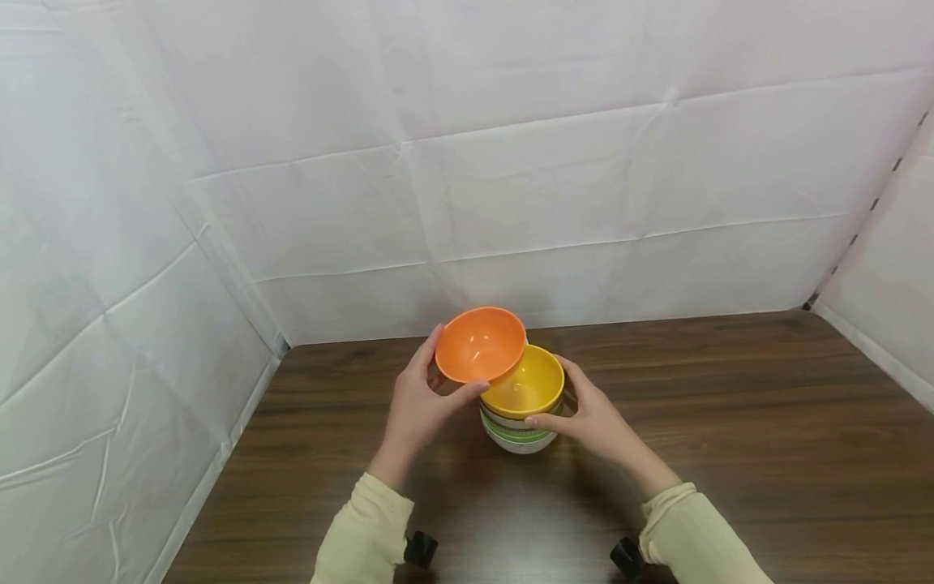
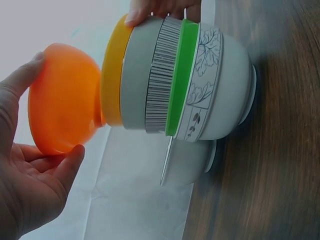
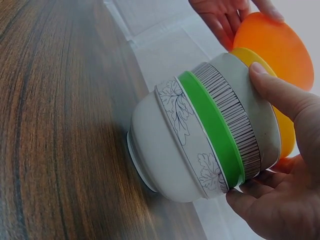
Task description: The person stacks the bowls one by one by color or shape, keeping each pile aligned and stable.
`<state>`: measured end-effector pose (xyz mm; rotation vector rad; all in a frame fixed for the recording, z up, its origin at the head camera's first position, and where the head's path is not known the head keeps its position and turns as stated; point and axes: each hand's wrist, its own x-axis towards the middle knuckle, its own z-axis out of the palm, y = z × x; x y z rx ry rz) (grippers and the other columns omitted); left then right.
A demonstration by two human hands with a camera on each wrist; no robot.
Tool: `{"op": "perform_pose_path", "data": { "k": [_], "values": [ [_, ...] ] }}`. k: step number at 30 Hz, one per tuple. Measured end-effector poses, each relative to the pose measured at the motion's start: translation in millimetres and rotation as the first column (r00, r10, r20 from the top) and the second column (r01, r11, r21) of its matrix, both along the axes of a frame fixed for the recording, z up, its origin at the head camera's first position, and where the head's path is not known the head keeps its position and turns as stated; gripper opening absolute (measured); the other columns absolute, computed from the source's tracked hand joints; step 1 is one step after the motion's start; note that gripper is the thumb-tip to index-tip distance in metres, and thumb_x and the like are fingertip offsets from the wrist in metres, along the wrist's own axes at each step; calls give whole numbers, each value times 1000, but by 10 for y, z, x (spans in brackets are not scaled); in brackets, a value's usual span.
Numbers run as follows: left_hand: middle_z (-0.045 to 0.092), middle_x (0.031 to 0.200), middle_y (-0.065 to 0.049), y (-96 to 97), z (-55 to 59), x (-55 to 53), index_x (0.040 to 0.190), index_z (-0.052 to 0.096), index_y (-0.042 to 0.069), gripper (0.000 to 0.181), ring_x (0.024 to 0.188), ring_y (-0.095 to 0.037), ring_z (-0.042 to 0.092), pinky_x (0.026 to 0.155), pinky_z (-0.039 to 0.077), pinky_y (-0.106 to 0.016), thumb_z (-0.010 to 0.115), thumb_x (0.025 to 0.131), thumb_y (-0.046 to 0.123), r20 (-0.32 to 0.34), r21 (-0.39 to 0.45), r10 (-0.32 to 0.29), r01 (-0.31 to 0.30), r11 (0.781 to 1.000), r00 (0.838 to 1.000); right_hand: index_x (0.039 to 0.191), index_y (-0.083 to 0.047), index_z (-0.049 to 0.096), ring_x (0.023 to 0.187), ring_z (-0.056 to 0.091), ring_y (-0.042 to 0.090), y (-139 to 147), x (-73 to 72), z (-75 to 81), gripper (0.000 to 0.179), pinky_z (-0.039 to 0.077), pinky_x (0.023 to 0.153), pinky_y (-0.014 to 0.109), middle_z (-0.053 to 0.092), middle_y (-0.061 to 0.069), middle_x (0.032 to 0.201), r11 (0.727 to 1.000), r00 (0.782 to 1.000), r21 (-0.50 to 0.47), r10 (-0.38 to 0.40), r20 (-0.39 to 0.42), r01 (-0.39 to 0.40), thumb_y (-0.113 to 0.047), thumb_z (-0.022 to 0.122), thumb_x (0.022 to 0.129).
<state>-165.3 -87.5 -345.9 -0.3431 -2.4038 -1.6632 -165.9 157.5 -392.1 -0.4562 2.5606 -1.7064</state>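
My left hand (image 1: 419, 401) holds an orange bowl (image 1: 477, 345) between thumb and fingers, tilted over the left side of a bowl stack. In the left wrist view, its base sits right at the rim of the yellow bowl (image 1: 538, 380), the stack's topmost. Below the yellow come a plain grey band (image 2: 137, 77), a black-striped band (image 2: 162, 75), a green bowl (image 2: 183, 75) and a white bowl with leaf drawings (image 3: 152, 145) at the bottom. My right hand (image 1: 601, 414) grips the stack's upper right side, its thumb near the yellow rim.
Another pale bowl (image 2: 187, 162) stands behind the stack on the dark wooden table (image 1: 730, 422). White sheeting (image 1: 511, 195) hangs close behind and along both sides of the table. Black wrist devices (image 1: 421, 549) sit at both cuffs.
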Motion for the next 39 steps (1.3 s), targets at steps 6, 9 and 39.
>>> {"op": "perform_pose_path", "data": {
  "k": [6, 9, 39],
  "values": [
    [45, 156, -8, 39, -39, 2, 155, 35, 15, 94, 135, -28, 54, 109, 48, -42, 86, 78, 33, -20, 11, -36, 36, 999, 999, 155, -10, 25, 148, 32, 40, 1, 4, -5, 94, 31, 119, 59, 37, 14, 157, 1000, 1000, -14, 4, 11, -4, -29, 82, 83],
    [45, 156, -7, 59, -66, -4, 155, 36, 14, 93, 135, -27, 54, 109, 47, -42, 86, 78, 33, -27, 12, -48, 48, 999, 998, 155, -10, 26, 148, 32, 39, 2, 1, -9, 93, 31, 119, 59, 38, 14, 156, 1000, 1000, -11, 4, 5, -4, -29, 82, 83],
    [51, 151, -6, 230, -250, -31, 154, 38, 15, 93, 134, -26, 55, 112, 46, -46, 86, 77, 36, 17, -28, -97, 97, 995, 995, 155, -9, 25, 148, 33, 40, 2, 2, -11, 95, 31, 118, 59, 36, 15, 158, 1000, 1000, -14, -4, 21, 4, -30, 82, 83]
  ]
}}
